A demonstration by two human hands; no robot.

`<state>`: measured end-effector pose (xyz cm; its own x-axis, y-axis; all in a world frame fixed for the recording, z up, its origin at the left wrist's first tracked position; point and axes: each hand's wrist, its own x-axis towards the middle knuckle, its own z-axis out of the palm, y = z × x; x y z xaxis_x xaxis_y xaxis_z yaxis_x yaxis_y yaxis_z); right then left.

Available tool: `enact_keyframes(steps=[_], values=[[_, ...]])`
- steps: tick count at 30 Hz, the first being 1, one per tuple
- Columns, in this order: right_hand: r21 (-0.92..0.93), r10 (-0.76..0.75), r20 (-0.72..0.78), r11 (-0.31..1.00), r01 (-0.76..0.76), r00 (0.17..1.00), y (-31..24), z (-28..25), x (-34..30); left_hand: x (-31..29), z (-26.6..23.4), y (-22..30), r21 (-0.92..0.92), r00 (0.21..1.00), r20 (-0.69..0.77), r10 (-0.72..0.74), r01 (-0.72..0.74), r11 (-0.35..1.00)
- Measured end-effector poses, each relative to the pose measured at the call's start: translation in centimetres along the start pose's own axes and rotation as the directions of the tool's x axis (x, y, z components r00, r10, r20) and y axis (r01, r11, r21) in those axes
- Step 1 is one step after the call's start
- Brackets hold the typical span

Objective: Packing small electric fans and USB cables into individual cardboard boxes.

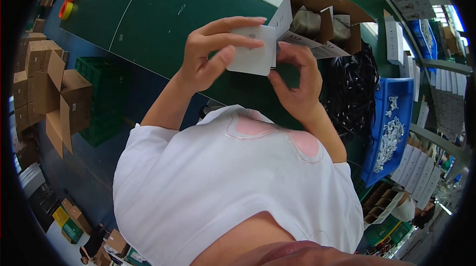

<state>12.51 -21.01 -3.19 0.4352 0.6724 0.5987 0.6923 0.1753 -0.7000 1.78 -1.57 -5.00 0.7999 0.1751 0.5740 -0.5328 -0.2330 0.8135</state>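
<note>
A small flat white box (253, 62) is held up over the green tabletop (163, 18), in front of my chest. My left hand (202, 58) grips it from the left, with fingers across its face and the thumb near its lower left edge. At the box's right end, my right hand (303, 80) curls its thumb and forefinger against the edge. A thin dark sliver shows there between the fingertips. What lies inside the box is hidden.
Just beyond my right hand stands an open divided carton (281, 15) with wrapped items. Black straps or cords (349, 92) lie heaped to the right, beside a blue tray (368, 164) of white cables (389, 142). Tape rolls (66, 9) sit far left; a green crate (101, 107) stands below.
</note>
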Motion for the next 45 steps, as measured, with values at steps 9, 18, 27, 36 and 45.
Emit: enact_keyframes(steps=[9, 18, 27, 36, 45], values=[[0.003, 0.049, -0.012, 0.999, -0.049, 0.999, 0.2, 0.0, 0.3, 0.0, 0.8, 2.7, 0.668, 0.996, 0.078, -0.038, -0.024, 0.744], [-0.268, -0.21, -0.022, 0.943, 0.197, 0.977, 1.3, 0.9, -0.3, -2.2, 3.6, -0.4, 0.738, 0.951, -0.275, 0.141, 0.115, 0.665], [0.033, 0.025, 0.0, 0.999, -0.025, 1.0, 1.1, -0.8, -0.6, -2.9, -6.1, -2.7, 0.464, 0.73, -0.599, -0.33, 0.652, 0.6], [0.05, 0.215, -0.095, 0.976, -0.211, 0.972, 1.7, -3.1, -4.5, 3.8, -1.3, -2.9, 0.53, 0.943, -0.309, -0.125, 0.279, 0.801], [0.091, 0.25, -0.309, 0.968, -0.233, 0.918, 1.2, -3.1, -3.2, 2.5, 4.9, -2.9, 0.369, 0.93, 0.088, -0.358, 0.303, 0.879]])
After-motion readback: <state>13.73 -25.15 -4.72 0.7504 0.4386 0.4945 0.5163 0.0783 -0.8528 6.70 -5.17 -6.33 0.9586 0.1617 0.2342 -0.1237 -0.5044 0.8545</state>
